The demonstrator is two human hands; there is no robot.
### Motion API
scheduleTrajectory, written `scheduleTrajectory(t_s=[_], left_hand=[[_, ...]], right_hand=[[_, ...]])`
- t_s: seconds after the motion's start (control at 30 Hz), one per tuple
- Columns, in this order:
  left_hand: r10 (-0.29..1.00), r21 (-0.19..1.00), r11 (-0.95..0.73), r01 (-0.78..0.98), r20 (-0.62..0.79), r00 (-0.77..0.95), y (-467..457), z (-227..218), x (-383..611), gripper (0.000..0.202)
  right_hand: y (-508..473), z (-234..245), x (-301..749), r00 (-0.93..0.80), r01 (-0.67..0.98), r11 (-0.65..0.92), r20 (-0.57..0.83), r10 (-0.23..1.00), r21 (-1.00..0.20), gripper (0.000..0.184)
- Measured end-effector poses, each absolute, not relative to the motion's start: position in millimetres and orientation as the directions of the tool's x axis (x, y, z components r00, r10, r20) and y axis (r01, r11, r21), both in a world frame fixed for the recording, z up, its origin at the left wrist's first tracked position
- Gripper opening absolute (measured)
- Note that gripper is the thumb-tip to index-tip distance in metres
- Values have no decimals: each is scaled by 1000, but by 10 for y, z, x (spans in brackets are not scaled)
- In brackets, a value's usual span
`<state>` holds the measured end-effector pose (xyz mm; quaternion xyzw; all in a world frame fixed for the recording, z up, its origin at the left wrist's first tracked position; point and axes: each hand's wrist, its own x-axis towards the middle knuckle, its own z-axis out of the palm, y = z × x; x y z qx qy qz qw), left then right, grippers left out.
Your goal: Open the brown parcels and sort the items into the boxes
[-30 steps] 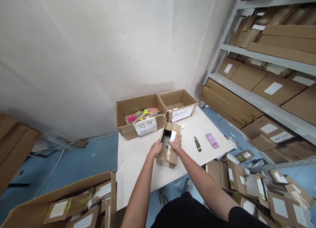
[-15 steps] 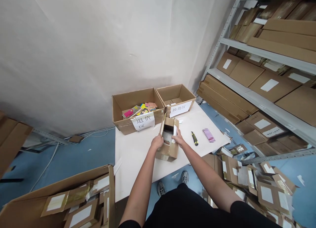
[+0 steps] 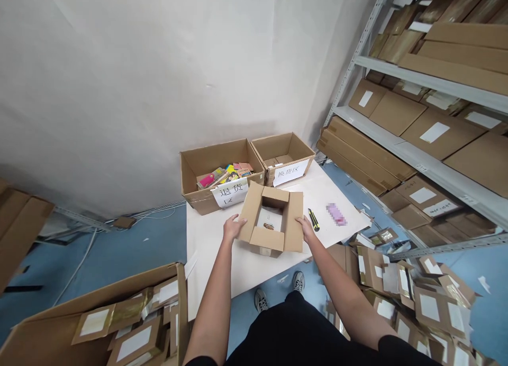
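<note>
A small cardboard box (image 3: 272, 240) stands on the white table with all its flaps folded outward. Inside it lies a flat white item (image 3: 270, 217) with a small brown picture on it; I cannot make out what it is. My left hand (image 3: 233, 228) grips the outer edge of the left flap. My right hand (image 3: 305, 229) has the edge of the right flap between thumb and fingers. Just right of that hand, a yellow and black utility knife (image 3: 313, 220) rests on the table, and a blurred pink-purple patch (image 3: 336, 214) lies beyond it.
At the table's (image 3: 212, 260) back stand two labelled cartons: the left carton (image 3: 198, 201) holds colourful booklets, the right carton (image 3: 257, 144) some boxes. A large carton (image 3: 180, 302) of parcels is at lower left. Parcels (image 3: 428, 308) lie heaped at lower right, below a loaded shelf (image 3: 420, 167).
Both hands have moved apart, spreading the box's side flaps outward. The box now faces up with its opening wide and its inside in plain view.
</note>
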<state>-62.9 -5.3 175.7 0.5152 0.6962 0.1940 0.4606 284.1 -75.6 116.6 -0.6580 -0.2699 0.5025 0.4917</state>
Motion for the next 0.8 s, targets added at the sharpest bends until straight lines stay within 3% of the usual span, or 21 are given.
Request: scheduleTrajectory(t_s=[0.1,0.17,0.27,0.37,0.43,0.53,0.6,0.67,0.7,0.8], left_hand=[[946,575,313,756,-258,-195,-132,1697,-542,75],[990,509,93,856,-136,-27,-197,1686,-382,72],[918,452,-239,860,-185,352,-258,1714,-124,55],[858,442,-284,851,-279,431,-259,1777,7,31],[840,518,-270,812,-285,461,-236,1830,-14,23],[790,734,-197,650,-274,548,-209,1898,-173,46],[748,804,-152,575,-286,599,-220,1916,-312,53],[706,790,-164,591,-325,630,-264,1904,-431,40],[689,761,-189,621,-347,636,-299,1888,-473,43],[694,644,-287,709,-370,618,-452,1800,-502,87]], right_hand=[[-783,1163,2728,505,202,-361,-219,835,-911,83],[-776,1183,2582,476,467,-284,-33,879,-838,69],[-769,1225,2371,253,679,-120,78,964,-724,46],[-785,1249,2306,181,704,-93,51,982,-704,41],[-813,1241,2357,210,676,-115,41,977,-728,40],[-874,1187,2475,257,620,-155,13,966,-769,42],[-910,1129,2500,272,623,-183,-9,962,-761,42],[-922,1058,2461,278,641,-202,-22,960,-741,56],[-917,1020,2425,275,634,-205,-29,961,-745,66],[-867,908,2321,234,521,-155,-34,972,-839,86]])
